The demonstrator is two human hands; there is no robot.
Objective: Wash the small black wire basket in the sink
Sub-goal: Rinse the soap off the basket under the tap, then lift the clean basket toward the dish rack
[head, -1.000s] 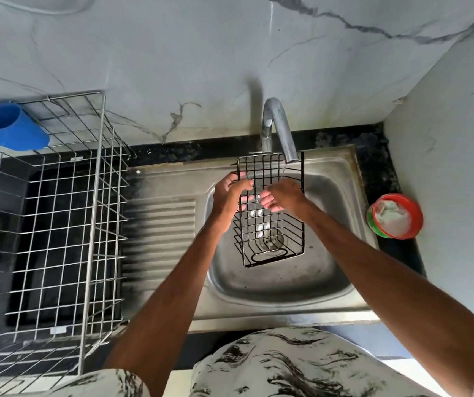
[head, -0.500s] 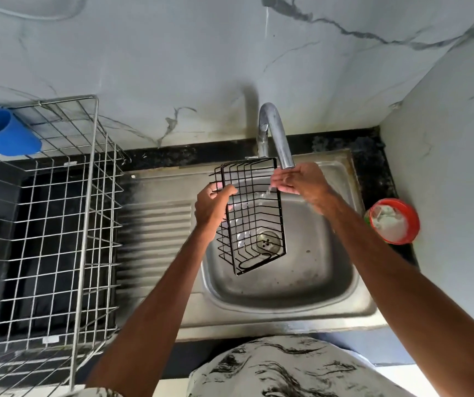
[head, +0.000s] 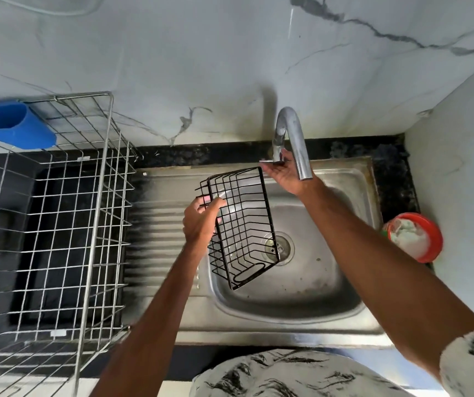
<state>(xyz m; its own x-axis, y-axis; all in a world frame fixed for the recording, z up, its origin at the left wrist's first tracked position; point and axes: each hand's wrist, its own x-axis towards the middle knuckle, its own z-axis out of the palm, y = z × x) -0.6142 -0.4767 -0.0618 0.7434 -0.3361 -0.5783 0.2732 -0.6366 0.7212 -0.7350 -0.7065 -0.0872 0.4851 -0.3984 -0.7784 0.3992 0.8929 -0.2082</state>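
Centre frame: the left hand [head: 201, 222] gripped the left rim of the black wire basket [head: 244, 224], held tilted above the sink [head: 330, 282] bowl. Upper centre-right: the right hand [head: 284, 173] was at the tap lever [head: 267, 161]; grip unconfirmed. No water stream was visible. Washing judged unfinished; stage undetermined.

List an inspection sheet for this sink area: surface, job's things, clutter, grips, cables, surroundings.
Surface: steel sink set in a black counter.
Job's things: small black wire basket, tilted above the basin; tap, no stream visible.
Clutter: red tub right of the sink; steel wire rack on the left, blue container at its far corner.
Grips: left hand holds the basket's edge; right hand at the tap's lever, hold unclear.
Cables: nothing seen.
Surroundings: marbled wall behind and to the right.
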